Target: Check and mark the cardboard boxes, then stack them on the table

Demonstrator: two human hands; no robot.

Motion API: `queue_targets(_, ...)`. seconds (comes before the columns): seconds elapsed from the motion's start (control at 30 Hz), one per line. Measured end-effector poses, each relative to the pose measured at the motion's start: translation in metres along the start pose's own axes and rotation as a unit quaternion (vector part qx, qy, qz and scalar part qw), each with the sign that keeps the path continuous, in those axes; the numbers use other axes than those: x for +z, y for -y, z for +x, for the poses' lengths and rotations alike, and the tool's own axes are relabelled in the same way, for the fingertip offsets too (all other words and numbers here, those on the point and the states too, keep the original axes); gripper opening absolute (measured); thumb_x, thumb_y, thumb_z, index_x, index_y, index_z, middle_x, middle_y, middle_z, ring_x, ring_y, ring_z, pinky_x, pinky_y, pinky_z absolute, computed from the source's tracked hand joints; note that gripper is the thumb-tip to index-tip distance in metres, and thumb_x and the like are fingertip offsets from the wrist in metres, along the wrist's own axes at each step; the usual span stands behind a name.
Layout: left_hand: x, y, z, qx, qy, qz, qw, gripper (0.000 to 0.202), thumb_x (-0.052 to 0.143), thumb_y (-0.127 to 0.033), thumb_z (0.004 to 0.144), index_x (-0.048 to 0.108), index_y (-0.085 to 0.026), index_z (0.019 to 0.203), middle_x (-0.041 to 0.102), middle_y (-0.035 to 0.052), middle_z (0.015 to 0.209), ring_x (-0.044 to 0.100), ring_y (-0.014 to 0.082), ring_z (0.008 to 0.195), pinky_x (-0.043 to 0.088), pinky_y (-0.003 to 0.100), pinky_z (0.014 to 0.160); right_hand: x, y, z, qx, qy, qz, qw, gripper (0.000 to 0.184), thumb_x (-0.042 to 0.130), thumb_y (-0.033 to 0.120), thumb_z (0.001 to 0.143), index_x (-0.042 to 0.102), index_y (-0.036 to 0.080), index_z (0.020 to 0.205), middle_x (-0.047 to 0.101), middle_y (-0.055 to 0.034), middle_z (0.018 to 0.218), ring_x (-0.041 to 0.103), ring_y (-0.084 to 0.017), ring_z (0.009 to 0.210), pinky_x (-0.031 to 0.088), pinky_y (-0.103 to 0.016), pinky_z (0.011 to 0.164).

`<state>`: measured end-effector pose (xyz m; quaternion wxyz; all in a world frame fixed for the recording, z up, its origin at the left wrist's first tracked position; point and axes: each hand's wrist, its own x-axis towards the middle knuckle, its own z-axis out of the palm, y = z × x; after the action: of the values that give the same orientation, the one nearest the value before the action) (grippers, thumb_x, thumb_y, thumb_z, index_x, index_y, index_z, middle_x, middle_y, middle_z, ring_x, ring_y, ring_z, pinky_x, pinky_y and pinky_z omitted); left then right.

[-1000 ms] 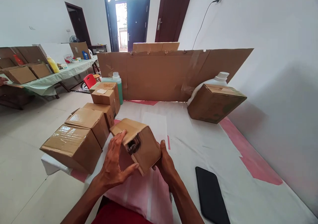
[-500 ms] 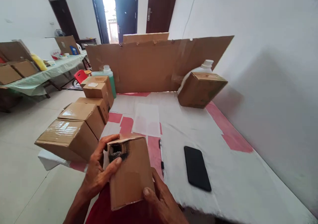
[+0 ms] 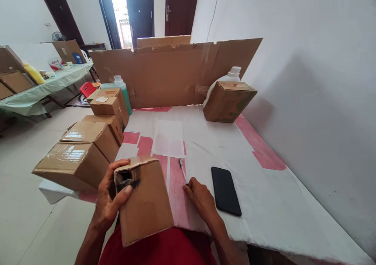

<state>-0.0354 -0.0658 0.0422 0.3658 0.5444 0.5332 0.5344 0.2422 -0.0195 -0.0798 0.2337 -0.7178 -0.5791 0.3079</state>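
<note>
My left hand point(image 3: 108, 196) grips a small brown cardboard box point(image 3: 148, 206) by its upper left corner, thumb on the near face and fingers over the top. A ragged, black-edged hole point(image 3: 125, 179) opens in that corner beside the thumb; its inside is dark and unclear. Over the table, my right hand point(image 3: 201, 197) is closed on the near end of a slim pen-like tool point(image 3: 183, 172). The tool has a pale shaft, a grey far tip and a black part at my fingers; its exact kind is unclear. Just right of this hand lies a black phone point(image 3: 226, 190).
Cardboard boxes point(image 3: 79, 155) line the table's left edge, with a green-liquid bottle point(image 3: 125, 94) behind. A cardboard panel point(image 3: 164, 77) stands across the back. At the back right, a box point(image 3: 230, 104) leans by a white jug point(image 3: 233, 74). White paper point(image 3: 168, 137) lies mid-table.
My right hand has left the box's lower right side, moved onto the table and taken hold of the pen-like tool. The left hand still holds the box. The view has shifted slightly.
</note>
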Motion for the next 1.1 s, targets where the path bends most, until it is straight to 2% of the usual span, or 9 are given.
queue_targets(0.17, 0.018, -0.009, 0.01, 0.058, 0.048, 0.064, 0.995, 0.049, 0.068, -0.043, 0.084, 0.058, -0.025, 0.129, 0.063, 0.0081, 0.126, 0.061, 0.0285, 0.109, 0.049, 0.037, 0.092, -0.025, 0.011, -0.003, -0.012, -0.041, 0.164, 0.986, 0.032, 0.048, 0.054, 0.093, 0.048, 0.027, 0.078, 0.058, 0.0015, 0.061, 0.058, -0.02, 0.056, 0.041, -0.03, 0.053)
queue_targets(0.2, 0.022, -0.012, 0.011, 0.064, 0.053, 0.079, 0.993, 0.049, 0.068, -0.04, 0.084, 0.058, -0.026, 0.129, 0.063, 0.0083, 0.125, 0.061, 0.0297, 0.112, 0.048, 0.04, 0.095, -0.036, 0.02, -0.007, -0.022, -0.064, 0.241, 0.968, 0.031, 0.049, 0.056, 0.094, 0.049, 0.026, 0.084, 0.061, 0.0012, 0.064, 0.06, -0.02, 0.057, 0.043, -0.029, 0.052)
queue_targets(0.27, 0.028, -0.017, 0.014, 0.073, 0.058, 0.098, 0.991, 0.048, 0.069, -0.038, 0.082, 0.058, -0.027, 0.128, 0.063, 0.008, 0.124, 0.059, 0.0313, 0.116, 0.046, 0.043, 0.1, -0.056, 0.044, -0.019, -0.062, -0.099, 0.42, 0.9, 0.028, 0.061, 0.053, 0.092, 0.054, 0.026, 0.093, 0.067, 0.0, 0.073, 0.065, -0.019, 0.063, 0.046, -0.028, 0.051)
queue_targets(0.33, 0.033, -0.019, 0.016, 0.081, 0.061, 0.104, 0.989, 0.049, 0.07, -0.038, 0.081, 0.059, -0.028, 0.127, 0.062, 0.0076, 0.124, 0.058, 0.0316, 0.117, 0.045, 0.044, 0.103, -0.068, 0.072, -0.035, -0.125, -0.076, 0.52, 0.841, 0.022, 0.071, 0.044, 0.091, 0.061, 0.025, 0.096, 0.071, -0.0016, 0.077, 0.068, -0.018, 0.065, 0.048, -0.026, 0.051)
queue_targets(0.37, 0.034, -0.02, 0.016, 0.082, 0.062, 0.105, 0.989, 0.049, 0.072, -0.039, 0.08, 0.059, -0.028, 0.127, 0.062, 0.0078, 0.125, 0.058, 0.0316, 0.117, 0.044, 0.044, 0.103, -0.069, 0.085, -0.042, -0.16, -0.051, 0.529, 0.832, 0.018, 0.071, 0.041, 0.092, 0.065, 0.025, 0.096, 0.072, -0.0021, 0.078, 0.068, -0.018, 0.063, 0.049, -0.026, 0.052)
queue_targets(0.43, 0.032, -0.019, 0.016, 0.079, 0.062, 0.102, 0.99, 0.053, 0.076, -0.044, 0.079, 0.06, -0.027, 0.126, 0.061, 0.0084, 0.126, 0.058, 0.0316, 0.116, 0.045, 0.044, 0.103, -0.064, 0.109, -0.055, -0.216, -0.018, 0.51, 0.833, 0.013, 0.071, 0.037, 0.095, 0.07, 0.023, 0.096, 0.074, -0.0034, 0.083, 0.066, -0.016, 0.062, 0.052, -0.027, 0.054)
queue_targets(0.57, 0.022, -0.015, 0.016, 0.059, 0.073, 0.072, 0.993, 0.061, 0.08, -0.051, 0.078, 0.059, -0.027, 0.129, 0.062, 0.0087, 0.128, 0.059, 0.0309, 0.115, 0.046, 0.041, 0.101, -0.044, 0.133, -0.064, -0.256, -0.024, 0.48, 0.838, 0.009, 0.069, 0.031, 0.097, 0.071, 0.022, 0.097, 0.071, -0.002, 0.087, 0.062, -0.011, 0.058, 0.055, -0.025, 0.055)
queue_targets(0.83, 0.018, -0.009, 0.016, 0.076, 0.063, 0.064, 0.993, 0.062, 0.08, -0.055, 0.077, 0.06, -0.027, 0.129, 0.062, 0.0087, 0.126, 0.059, 0.0313, 0.116, 0.046, 0.042, 0.102, -0.038, 0.132, -0.058, -0.297, -0.042, 0.434, 0.849, 0.006, 0.065, 0.027, 0.099, 0.067, 0.022, 0.096, 0.068, 0.0006, 0.084, 0.061, -0.008, 0.052, 0.052, -0.02, 0.049)
queue_targets(1.1, 0.017, -0.009, 0.016, 0.074, 0.063, 0.076, 0.992, 0.063, 0.08, -0.056, 0.077, 0.059, -0.026, 0.129, 0.061, 0.0093, 0.127, 0.059, 0.0319, 0.117, 0.045, 0.044, 0.105, -0.038, 0.142, -0.058, -0.274, -0.08, 0.425, 0.859, 0.004, 0.064, 0.021, 0.1, 0.068, 0.022, 0.098, 0.068, 0.001, 0.086, 0.064, -0.008, 0.054, 0.055, -0.02, 0.053)
